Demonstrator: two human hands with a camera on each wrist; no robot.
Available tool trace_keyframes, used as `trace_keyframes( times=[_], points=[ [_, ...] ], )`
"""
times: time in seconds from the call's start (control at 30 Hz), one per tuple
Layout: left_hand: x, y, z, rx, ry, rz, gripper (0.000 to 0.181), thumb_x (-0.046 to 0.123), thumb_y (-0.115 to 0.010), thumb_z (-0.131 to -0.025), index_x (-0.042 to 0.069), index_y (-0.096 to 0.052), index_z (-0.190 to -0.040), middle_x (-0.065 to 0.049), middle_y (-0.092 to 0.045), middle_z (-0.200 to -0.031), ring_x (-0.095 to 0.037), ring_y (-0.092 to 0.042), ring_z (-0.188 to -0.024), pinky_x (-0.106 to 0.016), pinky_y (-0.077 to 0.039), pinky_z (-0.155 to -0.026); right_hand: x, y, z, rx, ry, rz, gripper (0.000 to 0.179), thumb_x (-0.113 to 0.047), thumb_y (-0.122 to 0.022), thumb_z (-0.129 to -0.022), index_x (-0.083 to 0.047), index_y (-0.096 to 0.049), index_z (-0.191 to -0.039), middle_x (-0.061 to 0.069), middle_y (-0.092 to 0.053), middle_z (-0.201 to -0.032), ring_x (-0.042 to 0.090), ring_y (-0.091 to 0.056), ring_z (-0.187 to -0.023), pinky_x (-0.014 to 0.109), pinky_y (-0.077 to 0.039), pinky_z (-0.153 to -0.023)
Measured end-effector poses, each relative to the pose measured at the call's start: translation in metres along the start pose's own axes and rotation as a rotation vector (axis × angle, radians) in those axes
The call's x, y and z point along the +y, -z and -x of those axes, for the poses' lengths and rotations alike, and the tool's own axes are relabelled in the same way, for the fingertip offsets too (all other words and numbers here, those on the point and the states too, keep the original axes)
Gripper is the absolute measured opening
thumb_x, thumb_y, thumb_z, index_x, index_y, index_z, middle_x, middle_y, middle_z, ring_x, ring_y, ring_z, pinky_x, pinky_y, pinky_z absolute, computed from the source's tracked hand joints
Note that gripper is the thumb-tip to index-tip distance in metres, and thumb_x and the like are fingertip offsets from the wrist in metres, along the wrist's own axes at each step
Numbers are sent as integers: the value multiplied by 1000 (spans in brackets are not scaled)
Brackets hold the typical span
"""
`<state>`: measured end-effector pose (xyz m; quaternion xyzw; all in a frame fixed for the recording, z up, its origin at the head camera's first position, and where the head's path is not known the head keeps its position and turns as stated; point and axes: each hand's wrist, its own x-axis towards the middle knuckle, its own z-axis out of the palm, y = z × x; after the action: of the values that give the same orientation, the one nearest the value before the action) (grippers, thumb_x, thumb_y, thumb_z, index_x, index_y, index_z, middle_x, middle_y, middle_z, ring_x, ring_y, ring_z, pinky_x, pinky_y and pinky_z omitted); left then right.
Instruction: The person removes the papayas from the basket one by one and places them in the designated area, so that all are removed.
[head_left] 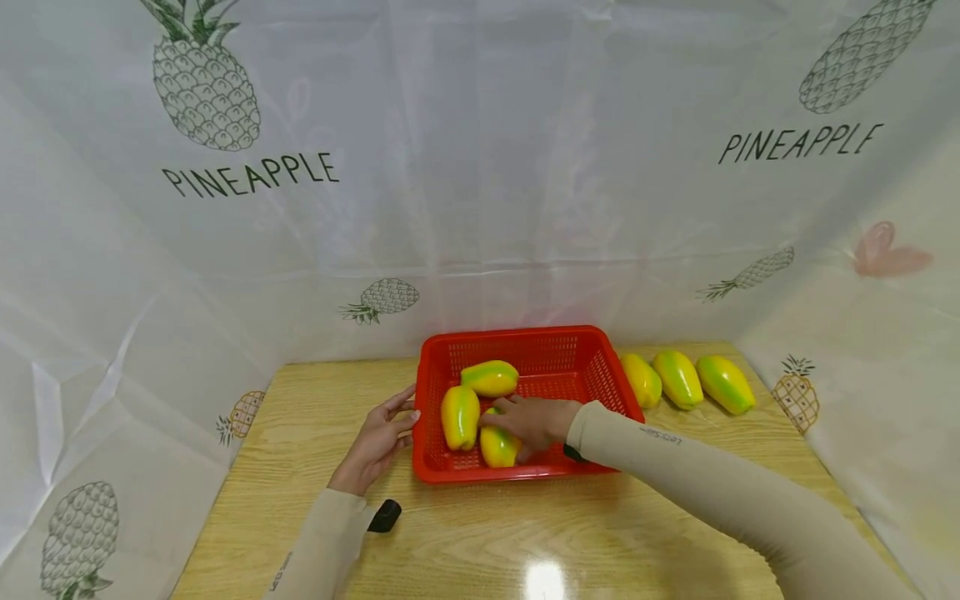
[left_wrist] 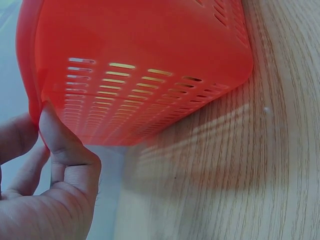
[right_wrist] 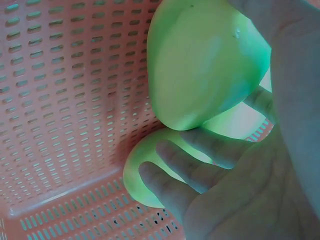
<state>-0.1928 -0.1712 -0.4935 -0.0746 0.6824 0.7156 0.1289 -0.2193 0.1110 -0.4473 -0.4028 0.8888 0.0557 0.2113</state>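
A red plastic basket [head_left: 517, 475] holds three yellow-green papayas. One papaya [head_left: 460, 418] stands near its left wall, another [head_left: 490, 378] lies behind that, and the third papaya [head_left: 498, 452] is at the front, partly covered by my right hand [head_left: 536, 421]. My right hand grips this front papaya [right_wrist: 205, 65], its fingers passing beneath it over another papaya [right_wrist: 142, 172] in the right wrist view. At the basket's left side, my left hand [head_left: 378, 442] pinches the rim, with the thumb [left_wrist: 62, 135] against the outer wall in the left wrist view.
Several more objects stand around: three papayas [head_left: 678, 379] in a row on the wooden table [head_left: 465, 550], right of the basket. White sheeting [head_left: 510, 192] printed with pineapples rises behind the table and along both sides. A black wrist device [head_left: 385, 517] sits by the left sleeve.
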Motion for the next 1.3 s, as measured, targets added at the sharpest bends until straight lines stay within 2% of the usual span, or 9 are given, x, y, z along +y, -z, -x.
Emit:
trace_keyframes(
  times=[0.2, 0.37, 0.53, 0.73, 0.93, 1.2, 1.3],
  points=[
    [-2, -1, -2, 8, 9, 6, 57, 0, -58, -107, 13, -47, -161, -14, -50, -136, -14, -56, -88, -22, -53, -69, 1, 1, 1, 16, 16, -1, 73, -34, -89, -89, -30, -45, -147, 6, -49, -140, 23, -56, -119, 34, -55, -100],
    [-2, -2, 0, -3, -4, 11, 57, 0, -57, -107, 10, -45, -162, -16, -49, -137, -13, -55, -87, -21, -52, -66, 4, 2, 6, 46, 35, -8, 75, -32, -90, -87, -27, -47, -149, 9, -49, -145, 25, -55, -127, 38, -52, -107],
    [-2, -2, 1, -8, -8, 15, 57, 0, -57, -107, 10, -45, -162, -16, -48, -137, -12, -54, -85, -20, -51, -65, 10, 10, 18, 116, 40, -7, 82, -32, -92, -85, -23, -47, -152, 12, -47, -149, 30, -55, -131, 43, -51, -110],
    [-1, -1, 2, -8, -3, 19, 57, 0, -57, -107, 10, -44, -162, -15, -48, -137, -12, -55, -86, -21, -52, -66, 21, 26, 49, 253, 68, -54, 83, -29, -94, -83, -19, -48, -151, 18, -45, -154, 37, -50, -138, 49, -49, -112],
    [-1, -1, 3, -10, -9, 11, 57, 1, -57, -107, 9, -44, -162, -16, -48, -138, -13, -55, -87, -21, -52, -66, 34, 36, 83, 383, 56, -39, 83, -27, -96, -80, -14, -52, -150, 22, -45, -155, 43, -46, -142, 55, -45, -114],
    [0, -1, 3, -11, -11, 5, 57, 1, -57, -108, 10, -44, -162, -17, -48, -140, -12, -55, -88, -21, -51, -66, 59, 34, 131, 519, 17, -43, 83, -18, -98, -76, -11, -54, -145, 23, -44, -152, 43, -50, -133, 52, -57, -100],
    [1, 0, 4, -19, -11, 14, 57, 1, -56, -108, 10, -43, -163, -16, -47, -140, -11, -55, -87, -21, -51, -66, 68, 31, 148, 579, 17, -40, 83, -13, -99, -73, -8, -55, -143, 25, -44, -150, 47, -52, -131, 55, -57, -97]
  ],
)
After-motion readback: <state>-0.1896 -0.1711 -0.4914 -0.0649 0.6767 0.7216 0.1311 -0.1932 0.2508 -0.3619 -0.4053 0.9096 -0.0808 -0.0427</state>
